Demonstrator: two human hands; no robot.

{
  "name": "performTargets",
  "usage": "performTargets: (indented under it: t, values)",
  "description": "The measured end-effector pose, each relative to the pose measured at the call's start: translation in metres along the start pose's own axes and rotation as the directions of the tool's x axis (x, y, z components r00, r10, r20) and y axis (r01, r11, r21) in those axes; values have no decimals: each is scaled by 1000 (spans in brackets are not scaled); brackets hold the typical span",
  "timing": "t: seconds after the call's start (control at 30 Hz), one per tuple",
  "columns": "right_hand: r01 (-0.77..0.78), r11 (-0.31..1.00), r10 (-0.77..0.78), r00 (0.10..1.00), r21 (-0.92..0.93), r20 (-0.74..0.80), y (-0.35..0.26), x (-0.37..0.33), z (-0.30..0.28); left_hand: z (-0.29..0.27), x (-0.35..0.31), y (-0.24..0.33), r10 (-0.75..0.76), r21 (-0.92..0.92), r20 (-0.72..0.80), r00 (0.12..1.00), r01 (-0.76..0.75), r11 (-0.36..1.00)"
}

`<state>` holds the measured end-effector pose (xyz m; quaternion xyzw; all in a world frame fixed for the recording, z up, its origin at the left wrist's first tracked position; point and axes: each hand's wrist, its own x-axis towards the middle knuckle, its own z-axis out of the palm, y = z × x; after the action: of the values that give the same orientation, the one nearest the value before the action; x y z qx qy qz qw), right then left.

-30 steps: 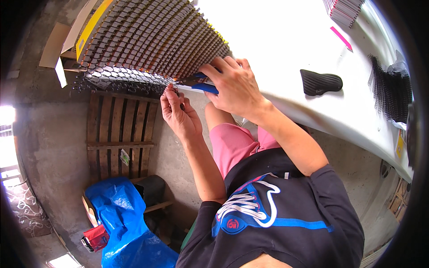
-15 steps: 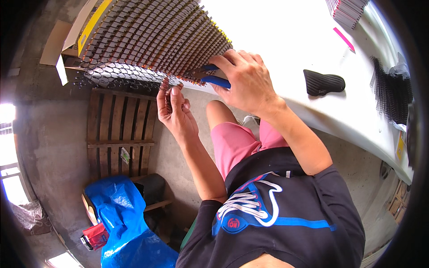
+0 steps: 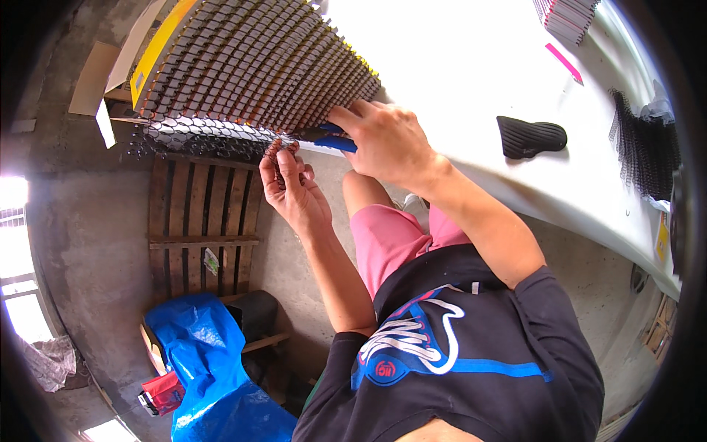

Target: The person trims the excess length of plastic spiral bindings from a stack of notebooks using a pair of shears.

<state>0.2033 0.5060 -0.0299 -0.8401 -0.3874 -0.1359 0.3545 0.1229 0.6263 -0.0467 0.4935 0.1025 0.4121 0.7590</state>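
A large stack of white sheets bound along the edges with dark wire coils (image 3: 258, 66) fans over the table's near left edge. My right hand (image 3: 390, 144) grips blue-handled pliers (image 3: 335, 141), whose jaws point left at the stack's lower right corner. Just beside them, my left hand (image 3: 298, 191) is closed, with thumb and fingers pinching reddish-brown wire coils (image 3: 283, 158). Whether these coils belong to the stack cannot be made out. Loose-looking black coil loops (image 3: 191, 144) hang along the stack's front edge.
On the white table (image 3: 471, 88) lie a ribbed black pad (image 3: 532, 138), a pink strip (image 3: 564, 63), a pink-edged coil-bound stack (image 3: 567, 16) and a heap of black coils (image 3: 641, 147). Cardboard (image 3: 96, 81) stands at the left. Below are a wooden pallet (image 3: 202, 221) and blue sheeting (image 3: 199, 346).
My right hand with the pliers has moved slightly left and down, closer to my left hand. My left hand keeps its pinch on the coils. The view has shifted slightly.
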Motion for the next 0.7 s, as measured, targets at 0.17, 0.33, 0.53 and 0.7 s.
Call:
performTargets:
  t: [0.17,0.33,0.53,0.7]
  values:
    - [-129,990,121,984,58,128,-7,0,-12,-1,0,0,18,-34,-73,997,-21,999]
    - [20,999,-26,986,-37,-163,-6,0,-14,-4,0,11,-4,14,10,1000,4,1000]
    - [29,998,-37,991,-61,-132,-14,4,-5,-7,4,12,1,39,53,999,-3,999]
    - [51,998,-48,996,44,-72,-5,5,2,2,3,10,20,4,3,1000,-20,1000]
